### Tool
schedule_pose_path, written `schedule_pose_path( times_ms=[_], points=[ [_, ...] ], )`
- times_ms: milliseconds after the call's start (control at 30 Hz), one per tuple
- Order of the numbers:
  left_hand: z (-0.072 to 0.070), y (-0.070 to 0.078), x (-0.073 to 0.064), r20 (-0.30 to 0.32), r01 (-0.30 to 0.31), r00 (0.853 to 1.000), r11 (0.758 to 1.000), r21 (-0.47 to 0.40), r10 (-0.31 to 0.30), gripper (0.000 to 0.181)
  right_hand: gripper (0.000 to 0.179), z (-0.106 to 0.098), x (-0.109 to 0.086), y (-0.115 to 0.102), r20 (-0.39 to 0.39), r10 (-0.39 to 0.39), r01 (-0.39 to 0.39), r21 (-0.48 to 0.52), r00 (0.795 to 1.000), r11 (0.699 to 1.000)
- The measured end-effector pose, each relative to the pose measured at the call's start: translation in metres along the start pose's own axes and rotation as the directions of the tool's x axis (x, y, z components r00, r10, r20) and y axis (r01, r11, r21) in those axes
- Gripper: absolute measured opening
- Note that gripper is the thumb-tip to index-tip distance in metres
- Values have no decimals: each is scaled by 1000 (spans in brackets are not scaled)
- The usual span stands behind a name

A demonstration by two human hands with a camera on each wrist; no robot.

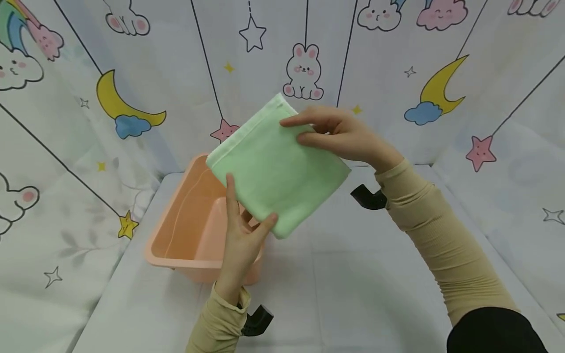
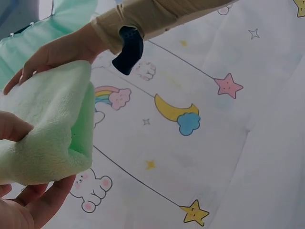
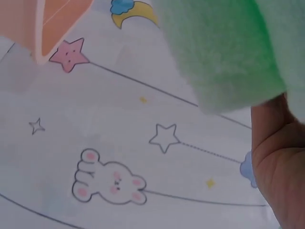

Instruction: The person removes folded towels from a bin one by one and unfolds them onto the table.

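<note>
A folded light-green towel (image 1: 278, 169) is held up in the air, tilted, with a paler hem along its upper left edge. My left hand (image 1: 243, 240) grips its lower left side, the thumb on the near face and other fingers behind. At the upper right edge, my right hand (image 1: 346, 135) holds the towel between thumb and fingers. The left wrist view shows the towel's (image 2: 45, 124) thick fluffy layers with a fold open at the side. In the right wrist view, part of the right hand (image 3: 281, 157) shows beneath the towel's edge.
An orange plastic basin (image 1: 200, 264) stands on the white-covered table (image 1: 353, 274) at left, partly hidden behind the towel and left hand. Cloth walls printed with moons, stars and rabbits (image 1: 304, 71) enclose the table at the back and sides.
</note>
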State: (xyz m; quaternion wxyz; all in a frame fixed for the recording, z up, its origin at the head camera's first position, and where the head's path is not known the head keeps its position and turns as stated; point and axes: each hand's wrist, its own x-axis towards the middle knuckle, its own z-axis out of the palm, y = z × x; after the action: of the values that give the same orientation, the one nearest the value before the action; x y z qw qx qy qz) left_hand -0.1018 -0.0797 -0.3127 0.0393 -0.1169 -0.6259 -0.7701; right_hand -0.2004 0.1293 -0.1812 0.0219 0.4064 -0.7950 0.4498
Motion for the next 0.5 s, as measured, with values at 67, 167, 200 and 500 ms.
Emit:
schedule_pose_path(
  times_ms=[67,167,200,500],
  points=[
    [3,-2,3,21,-3,1000,1000,26,2,102,34,-8,-12,7,-14,22,-22,-22,1000,1000],
    [11,-5,11,72,-28,997,996,80,23,100,35,-21,-32,19,-40,69,-71,-49,997,996],
    [15,-7,14,87,-37,996,994,107,28,99,36,-26,-40,24,-50,101,-104,-58,994,993],
    [55,-26,41,229,-90,973,959,269,27,98,43,-54,-101,58,-125,429,-428,39,894,903]
  ],
)
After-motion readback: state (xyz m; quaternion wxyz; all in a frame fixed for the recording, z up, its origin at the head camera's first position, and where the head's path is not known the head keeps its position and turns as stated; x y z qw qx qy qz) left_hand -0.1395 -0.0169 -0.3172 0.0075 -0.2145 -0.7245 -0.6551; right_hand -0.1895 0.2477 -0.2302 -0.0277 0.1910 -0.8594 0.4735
